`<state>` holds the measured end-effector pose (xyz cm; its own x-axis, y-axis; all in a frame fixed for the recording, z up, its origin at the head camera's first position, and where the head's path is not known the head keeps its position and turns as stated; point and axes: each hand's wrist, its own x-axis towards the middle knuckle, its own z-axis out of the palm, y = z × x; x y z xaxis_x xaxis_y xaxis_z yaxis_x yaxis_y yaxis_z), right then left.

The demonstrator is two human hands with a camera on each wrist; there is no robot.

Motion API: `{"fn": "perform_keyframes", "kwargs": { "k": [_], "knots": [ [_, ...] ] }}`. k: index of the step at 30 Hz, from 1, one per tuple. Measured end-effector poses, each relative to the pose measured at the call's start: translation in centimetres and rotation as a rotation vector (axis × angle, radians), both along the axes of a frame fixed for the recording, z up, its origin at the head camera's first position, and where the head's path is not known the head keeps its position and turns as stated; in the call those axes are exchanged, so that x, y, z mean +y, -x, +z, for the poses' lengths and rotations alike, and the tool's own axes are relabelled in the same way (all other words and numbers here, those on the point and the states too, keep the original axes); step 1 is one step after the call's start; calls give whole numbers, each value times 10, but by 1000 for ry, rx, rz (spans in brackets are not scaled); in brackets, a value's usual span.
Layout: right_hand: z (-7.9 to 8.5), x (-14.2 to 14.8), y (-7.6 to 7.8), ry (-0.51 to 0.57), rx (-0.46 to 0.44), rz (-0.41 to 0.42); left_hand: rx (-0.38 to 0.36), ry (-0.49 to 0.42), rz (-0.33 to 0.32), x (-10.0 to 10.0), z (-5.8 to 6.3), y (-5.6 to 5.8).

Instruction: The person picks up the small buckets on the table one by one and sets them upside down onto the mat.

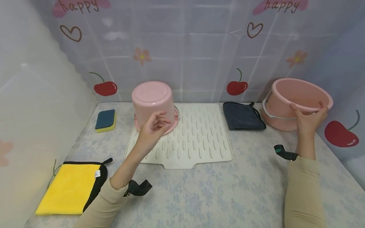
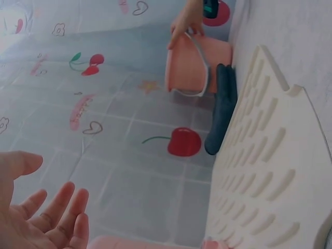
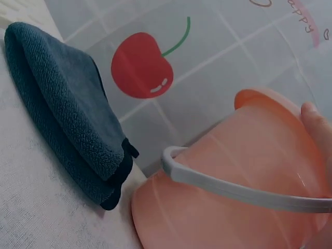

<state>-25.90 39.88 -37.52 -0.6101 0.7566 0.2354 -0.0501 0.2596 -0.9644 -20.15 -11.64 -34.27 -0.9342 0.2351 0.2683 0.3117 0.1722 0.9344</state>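
Note:
At the right end of the counter, my right hand (image 1: 309, 118) grips the near rim of a pink bucket (image 1: 280, 109), thumb and fingers spread along it. The bucket stands tilted, its mouth towards me. A grey-white handle (image 3: 233, 189) hangs down its side. On the left, a second pink bucket (image 1: 152, 95) sits upside down on a cream drying mat (image 1: 196, 136). My left hand (image 1: 155, 126) is in front of this bucket, fingers loosely bent and holding nothing. In the left wrist view only the edge of the upturned bucket shows below that hand.
A folded dark blue cloth (image 1: 242, 117) lies between the mat and the tilted bucket. Left of the mat is a blue and yellow sponge (image 1: 105, 120). A yellow cloth with black trim (image 1: 71, 186) lies at the front left. A patterned curtain (image 1: 199, 57) backs the counter.

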Motion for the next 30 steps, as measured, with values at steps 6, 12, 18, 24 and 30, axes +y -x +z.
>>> {"fn": "perform_keyframes", "kwargs": {
  "k": [6, 12, 18, 24, 30],
  "knots": [
    [-3, 1, 2, -40, -10, -26, -1, 26, 6, -3, 1, -2],
    [-5, 3, 4, -100, 7, -41, 12, 6, 17, -5, 4, -1],
    [-12, 8, -1, -175, 92, -84, 12, 13, 6, -3, 3, 2],
    [-17, 8, 2, -211, 81, -165, 10, 27, 9, -4, 4, 1],
    [-16, 10, 1, -182, 135, -219, 15, 39, 14, -4, 3, 1]
  ]
}}
